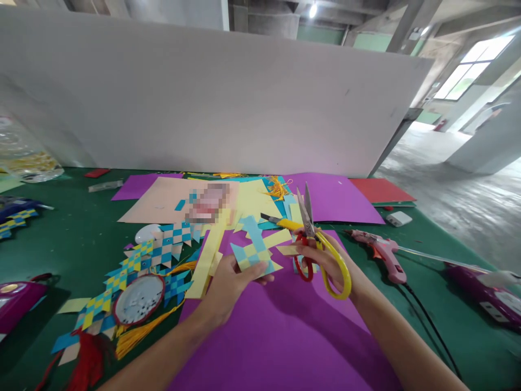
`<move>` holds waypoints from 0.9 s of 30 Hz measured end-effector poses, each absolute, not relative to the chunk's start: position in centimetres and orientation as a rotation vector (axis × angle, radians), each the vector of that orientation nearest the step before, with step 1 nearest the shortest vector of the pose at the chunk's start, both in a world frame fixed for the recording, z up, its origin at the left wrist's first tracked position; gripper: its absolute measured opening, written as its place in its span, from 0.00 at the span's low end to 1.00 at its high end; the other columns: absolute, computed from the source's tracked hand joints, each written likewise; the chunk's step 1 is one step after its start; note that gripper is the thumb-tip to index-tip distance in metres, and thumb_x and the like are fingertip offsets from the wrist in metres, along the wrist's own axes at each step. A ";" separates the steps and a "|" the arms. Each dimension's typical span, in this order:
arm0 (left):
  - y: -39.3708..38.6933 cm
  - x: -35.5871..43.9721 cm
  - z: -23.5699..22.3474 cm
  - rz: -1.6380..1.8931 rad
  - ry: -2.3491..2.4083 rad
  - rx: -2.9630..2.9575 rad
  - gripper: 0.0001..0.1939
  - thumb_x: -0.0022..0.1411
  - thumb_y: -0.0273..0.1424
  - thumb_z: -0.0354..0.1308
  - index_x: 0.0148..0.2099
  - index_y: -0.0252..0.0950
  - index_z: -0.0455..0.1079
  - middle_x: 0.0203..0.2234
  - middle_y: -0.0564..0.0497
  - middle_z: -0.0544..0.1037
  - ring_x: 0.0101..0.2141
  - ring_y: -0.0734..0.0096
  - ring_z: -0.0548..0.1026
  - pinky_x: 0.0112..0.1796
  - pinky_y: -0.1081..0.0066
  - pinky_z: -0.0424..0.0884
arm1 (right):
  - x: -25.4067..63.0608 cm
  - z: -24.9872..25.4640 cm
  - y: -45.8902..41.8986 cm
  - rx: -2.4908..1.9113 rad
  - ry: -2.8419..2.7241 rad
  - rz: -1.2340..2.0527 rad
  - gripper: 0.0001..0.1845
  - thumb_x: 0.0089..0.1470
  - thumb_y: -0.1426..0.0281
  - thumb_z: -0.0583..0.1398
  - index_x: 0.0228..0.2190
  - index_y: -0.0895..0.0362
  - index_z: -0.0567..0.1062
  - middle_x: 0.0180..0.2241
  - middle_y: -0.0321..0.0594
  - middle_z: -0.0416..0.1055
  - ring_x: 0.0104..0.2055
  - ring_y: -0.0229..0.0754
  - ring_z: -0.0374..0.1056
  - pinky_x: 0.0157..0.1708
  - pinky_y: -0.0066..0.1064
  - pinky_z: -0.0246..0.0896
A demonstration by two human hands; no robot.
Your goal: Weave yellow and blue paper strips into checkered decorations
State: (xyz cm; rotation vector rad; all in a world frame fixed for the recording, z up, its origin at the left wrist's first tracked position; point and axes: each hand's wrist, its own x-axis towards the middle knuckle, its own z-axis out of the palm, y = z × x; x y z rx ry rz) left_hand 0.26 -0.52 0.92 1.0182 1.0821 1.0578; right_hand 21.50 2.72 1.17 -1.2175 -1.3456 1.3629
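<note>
Between the thumb and fingers of my left hand [234, 282] is a woven paper piece [256, 251] of light blue and pale yellow strips, with pointed ends sticking out. My right hand [321, 260] grips a pair of scissors [311, 231] with one yellow and one red handle loop; the blades point up and stand slightly apart. A short pale yellow paper scrap [287, 250] also sits at the fingertips of that hand. Both hands are above a purple sheet [280, 336]. Just behind them lies a yellow utility knife [287, 223].
Woven paper fish shapes [134, 260], a dish of black dots [139, 300] and a yellow tassel [142, 334] lie on the left. A pink glue gun [385, 252] with a cord is on the right. A white board [203, 103] stands across the back.
</note>
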 end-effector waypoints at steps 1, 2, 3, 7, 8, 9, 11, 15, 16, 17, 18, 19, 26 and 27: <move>-0.5 0.3 0.9 1.057 1.071 1.017 0.13 0.53 0.36 0.65 0.37 0.30 0.75 0.29 0.45 0.82 0.27 0.64 0.79 0.32 0.69 0.75 | 21.5 1.2 2.7 -1.216 -1.349 1.331 0.18 0.48 0.63 0.63 0.40 0.55 0.67 0.27 0.34 0.69 0.24 0.38 0.66 0.24 0.30 0.62; -0.5 0.2 0.9 1.056 1.063 1.019 0.13 0.54 0.36 0.65 0.37 0.30 0.75 0.29 0.45 0.82 0.27 0.64 0.79 0.33 0.68 0.75 | 21.6 1.2 2.7 -1.209 -1.346 1.296 0.18 0.48 0.63 0.63 0.40 0.55 0.67 0.27 0.34 0.69 0.25 0.39 0.67 0.25 0.30 0.63; -0.5 0.2 0.9 1.052 1.061 1.026 0.14 0.55 0.37 0.64 0.38 0.30 0.75 0.28 0.45 0.82 0.28 0.63 0.80 0.33 0.68 0.74 | 21.6 1.1 2.8 -1.206 -1.342 1.262 0.19 0.48 0.63 0.63 0.40 0.55 0.66 0.27 0.35 0.69 0.27 0.40 0.68 0.25 0.31 0.63; -0.6 0.0 1.1 0.983 1.142 1.110 0.16 0.59 0.40 0.60 0.38 0.30 0.76 0.25 0.44 0.81 0.28 0.64 0.79 0.26 0.74 0.69 | 21.8 1.2 2.8 -1.222 -1.375 1.206 0.23 0.46 0.62 0.65 0.42 0.54 0.64 0.33 0.39 0.72 0.32 0.43 0.70 0.29 0.32 0.65; -0.7 0.0 1.1 0.966 1.167 1.126 0.17 0.59 0.41 0.59 0.38 0.30 0.76 0.24 0.44 0.81 0.26 0.65 0.78 0.22 0.75 0.65 | 21.8 1.3 2.7 -1.233 -1.389 1.211 0.25 0.46 0.61 0.65 0.43 0.54 0.63 0.35 0.41 0.73 0.32 0.43 0.71 0.29 0.32 0.65; -0.7 0.0 1.3 0.953 1.185 1.136 0.17 0.58 0.42 0.59 0.37 0.30 0.76 0.23 0.44 0.81 0.25 0.66 0.77 0.20 0.76 0.62 | 21.8 1.5 2.6 -1.248 -1.400 1.212 0.26 0.45 0.60 0.65 0.43 0.53 0.63 0.37 0.42 0.73 0.33 0.44 0.71 0.28 0.32 0.65; -0.7 0.1 1.5 0.952 1.194 1.146 0.16 0.57 0.41 0.61 0.35 0.31 0.76 0.22 0.46 0.81 0.23 0.67 0.76 0.19 0.77 0.60 | 21.8 2.0 2.4 -1.277 -1.402 1.196 0.27 0.44 0.58 0.66 0.43 0.54 0.64 0.38 0.43 0.73 0.35 0.46 0.71 0.27 0.32 0.64; -0.7 0.3 1.8 0.970 1.207 1.175 0.12 0.53 0.38 0.63 0.31 0.32 0.76 0.21 0.47 0.80 0.24 0.66 0.77 0.23 0.75 0.67 | 21.6 3.0 1.9 -1.236 -1.394 1.233 0.23 0.47 0.57 0.64 0.42 0.54 0.66 0.35 0.41 0.74 0.33 0.43 0.70 0.30 0.33 0.65; -0.7 0.4 1.8 0.968 1.210 1.191 0.12 0.52 0.38 0.64 0.30 0.33 0.76 0.21 0.47 0.81 0.24 0.66 0.77 0.24 0.74 0.68 | 21.5 3.2 1.8 -1.207 -1.400 1.263 0.22 0.48 0.58 0.64 0.41 0.54 0.66 0.34 0.40 0.73 0.31 0.41 0.69 0.31 0.33 0.65; -0.8 0.4 1.7 0.962 1.209 1.212 0.12 0.52 0.38 0.64 0.29 0.33 0.76 0.21 0.48 0.81 0.24 0.65 0.77 0.25 0.73 0.70 | 21.4 3.3 1.7 -1.178 -1.410 1.289 0.21 0.48 0.59 0.64 0.41 0.54 0.67 0.33 0.39 0.73 0.30 0.40 0.68 0.31 0.33 0.64; -0.8 0.4 1.7 0.953 1.201 1.232 0.12 0.52 0.38 0.64 0.29 0.33 0.76 0.22 0.48 0.81 0.25 0.65 0.78 0.26 0.72 0.71 | 21.2 3.4 1.6 -1.150 -1.417 1.303 0.19 0.49 0.60 0.64 0.40 0.54 0.67 0.32 0.38 0.72 0.29 0.39 0.67 0.31 0.33 0.64; -0.9 0.4 1.7 0.942 1.190 1.251 0.12 0.53 0.38 0.64 0.29 0.33 0.76 0.22 0.48 0.81 0.25 0.65 0.78 0.28 0.72 0.71 | 21.0 3.4 1.6 -1.126 -1.418 1.306 0.17 0.49 0.61 0.64 0.39 0.54 0.67 0.32 0.37 0.71 0.29 0.39 0.66 0.30 0.32 0.63; -1.0 0.0 1.5 0.904 1.221 1.305 0.15 0.54 0.42 0.62 0.30 0.33 0.77 0.22 0.50 0.79 0.25 0.64 0.76 0.25 0.73 0.69 | 20.0 2.9 1.4 -1.032 -1.399 1.345 0.19 0.47 0.63 0.64 0.39 0.53 0.64 0.27 0.31 0.63 0.24 0.34 0.59 0.24 0.28 0.57; -0.9 0.0 1.4 0.906 1.218 1.323 0.15 0.54 0.42 0.62 0.29 0.33 0.77 0.22 0.50 0.78 0.26 0.64 0.76 0.25 0.73 0.69 | 20.1 2.7 1.4 -1.024 -1.413 1.361 0.19 0.48 0.63 0.64 0.40 0.53 0.63 0.27 0.31 0.63 0.24 0.34 0.59 0.24 0.28 0.57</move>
